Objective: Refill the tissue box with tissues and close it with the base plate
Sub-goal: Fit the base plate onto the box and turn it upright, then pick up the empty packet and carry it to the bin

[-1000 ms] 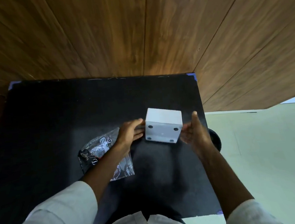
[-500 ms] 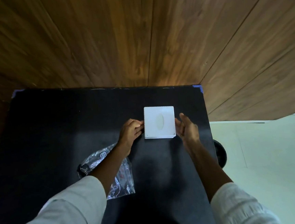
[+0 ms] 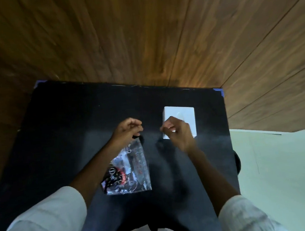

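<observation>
Withdrawing from tissue box (image 3: 184, 112), now upright beyond right hand (image 3: 177, 131); left hand (image 3: 126, 131) likewise curled, empty; task looks complete.

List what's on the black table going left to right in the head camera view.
Left hand → clear plastic wrapper just right of that wrist → right hand → white tissue box, partly behind the right hand.
</observation>
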